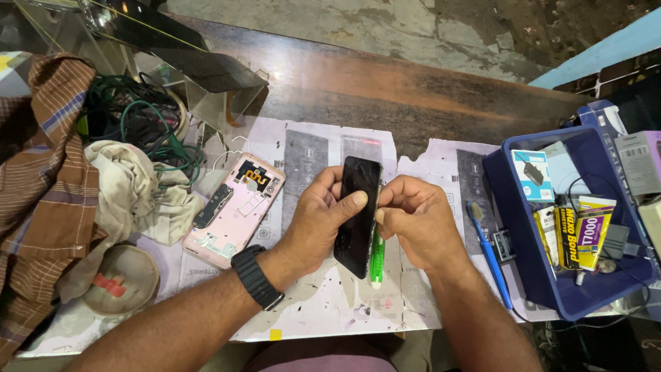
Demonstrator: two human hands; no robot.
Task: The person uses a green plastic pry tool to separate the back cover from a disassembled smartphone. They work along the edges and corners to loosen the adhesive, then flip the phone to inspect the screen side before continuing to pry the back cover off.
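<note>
A person's left hand (313, 220) clasps a black phone screen (359, 215) upright above the table (413, 89), thumb pressed on its glass. The right hand (416, 222) pinches the screen's right edge, a green tool (376, 265) just below the grip. An opened pink phone body (234, 210) lies left of it.

A dark wooden table (413, 89) carries worn, speckled paper sheets (330, 303). On them lie an opened pink phone housing (234, 210), a crumpled cream cloth (131, 186), a blue toothbrush (489, 251), a round dish (124, 279) and a blue plastic tray (523, 275). Tangled green cables (138, 117) sit behind.
</note>
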